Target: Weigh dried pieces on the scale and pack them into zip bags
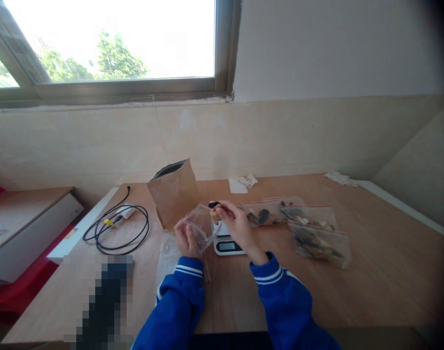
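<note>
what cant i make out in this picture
All in the head view:
- Reading on the scale's display: too small and blurred.
- Part of the scale's pan: behind the right hand and its brown-and-black piece.
- Paper bag's contents: hidden by its front wall.
- Dark object, lower left: masked by pixelation.

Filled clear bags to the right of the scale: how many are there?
3 that I can make out: the leftmost bag near the scale, the rear-right bag, and the front-right bag. They overlap, so others may be hidden.
</note>
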A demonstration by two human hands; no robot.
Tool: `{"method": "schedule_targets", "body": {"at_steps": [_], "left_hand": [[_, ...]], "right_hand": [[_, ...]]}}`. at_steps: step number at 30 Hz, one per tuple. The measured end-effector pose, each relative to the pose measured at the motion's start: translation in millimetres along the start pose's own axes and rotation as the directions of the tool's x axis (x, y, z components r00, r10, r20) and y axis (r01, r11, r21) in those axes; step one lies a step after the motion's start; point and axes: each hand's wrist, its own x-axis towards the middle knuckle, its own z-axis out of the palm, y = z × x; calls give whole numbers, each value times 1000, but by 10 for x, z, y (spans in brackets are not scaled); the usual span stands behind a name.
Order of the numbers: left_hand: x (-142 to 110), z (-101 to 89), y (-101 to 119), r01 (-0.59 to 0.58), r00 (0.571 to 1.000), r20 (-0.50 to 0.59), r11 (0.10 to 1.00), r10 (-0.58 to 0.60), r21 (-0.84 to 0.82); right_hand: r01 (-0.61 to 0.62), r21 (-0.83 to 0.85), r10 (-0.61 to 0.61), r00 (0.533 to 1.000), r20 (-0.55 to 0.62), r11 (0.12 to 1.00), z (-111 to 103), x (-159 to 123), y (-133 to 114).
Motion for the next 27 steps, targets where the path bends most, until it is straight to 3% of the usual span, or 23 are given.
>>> {"method": "schedule_targets", "body": {"at_steps": [3,8,12,17,19,23,27], "left_hand": [[0,5,14,-11,1000,28,999,13,-49],[-1,9,30,15,1000,-2,999,-15,-32],[18,21,39,24,999,-26,999,-25,-47],[49,28,6,66,995,-72,994,-72,-85],[55,26,-8,73,994,-71,993,-80,-97],[56,20,-19,74,995,-63,991,-81,-114],[56,10,-31,84,994,-62,987,-93,-134]], "right_hand": [[64,-37,-59,991,118,997,37,-10,-59],[119,-220,-109,993,54,968,74,-4,-4],[89,-207,-75,995,73,974,67,51,63],[68,-323,-95,993,-71,944,-63,150,360],[89,-473,-105,994,-8,877,-100,172,550],[208,-701,-56,971,233,682,-95,175,857],[212,-705,-9,960,281,677,-65,175,952]]}}
